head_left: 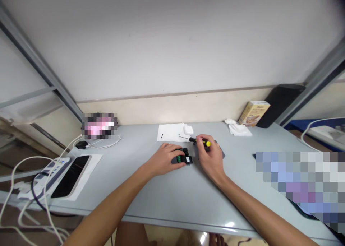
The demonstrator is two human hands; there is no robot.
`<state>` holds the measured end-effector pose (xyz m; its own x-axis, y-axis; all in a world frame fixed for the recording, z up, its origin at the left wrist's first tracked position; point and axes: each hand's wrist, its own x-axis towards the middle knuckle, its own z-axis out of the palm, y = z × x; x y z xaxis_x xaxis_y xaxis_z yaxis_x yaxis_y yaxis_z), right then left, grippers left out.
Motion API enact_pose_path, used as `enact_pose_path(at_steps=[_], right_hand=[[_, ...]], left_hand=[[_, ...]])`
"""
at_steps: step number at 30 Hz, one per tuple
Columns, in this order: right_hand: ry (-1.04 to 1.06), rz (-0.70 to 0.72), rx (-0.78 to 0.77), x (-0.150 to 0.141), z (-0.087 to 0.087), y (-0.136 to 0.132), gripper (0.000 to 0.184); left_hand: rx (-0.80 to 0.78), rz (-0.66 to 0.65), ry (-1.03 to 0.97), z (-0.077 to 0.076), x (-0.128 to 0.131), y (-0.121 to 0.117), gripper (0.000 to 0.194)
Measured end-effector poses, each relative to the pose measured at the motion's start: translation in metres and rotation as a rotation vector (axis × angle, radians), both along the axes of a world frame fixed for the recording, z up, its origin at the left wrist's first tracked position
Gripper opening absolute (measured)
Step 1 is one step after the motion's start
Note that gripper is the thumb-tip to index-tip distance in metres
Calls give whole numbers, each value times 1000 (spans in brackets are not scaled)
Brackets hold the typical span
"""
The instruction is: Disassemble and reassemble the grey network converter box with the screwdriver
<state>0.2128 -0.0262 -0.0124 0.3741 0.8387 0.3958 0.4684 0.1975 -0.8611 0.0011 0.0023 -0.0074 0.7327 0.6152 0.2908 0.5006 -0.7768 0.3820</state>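
Note:
My left hand (167,158) is closed around a small black device with a green circuit board (185,159), its inside exposed; it looks like an opened computer mouse. In my right hand (211,156) is a screwdriver (199,142) with a black and yellow handle, its thin shaft pointing left over a white paper sheet (168,131). Small dark bits (162,135), perhaps screws, lie on that paper. A dark grey piece (221,151) shows partly behind my right hand. At the paper's right edge sits a white rounded case (188,130).
A phone (71,176) and a power strip (44,179) with white cables lie at the left. Toward the back right stand a yellow box (253,113), a tall black object (280,104) and crumpled tissues (239,129). Blurred-out items occupy the right and back left.

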Motion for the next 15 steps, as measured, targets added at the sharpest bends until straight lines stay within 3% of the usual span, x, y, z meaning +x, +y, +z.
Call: enact_pose_path(at_steps=[8,15], right_hand=[[-113,57,40,0,-3,5,36],[-153,65,8,0,-6,6,35]], left_hand=[[-62,-4,-14,2,1,-1,43],[-97,69,-95,10,0,-2,40]])
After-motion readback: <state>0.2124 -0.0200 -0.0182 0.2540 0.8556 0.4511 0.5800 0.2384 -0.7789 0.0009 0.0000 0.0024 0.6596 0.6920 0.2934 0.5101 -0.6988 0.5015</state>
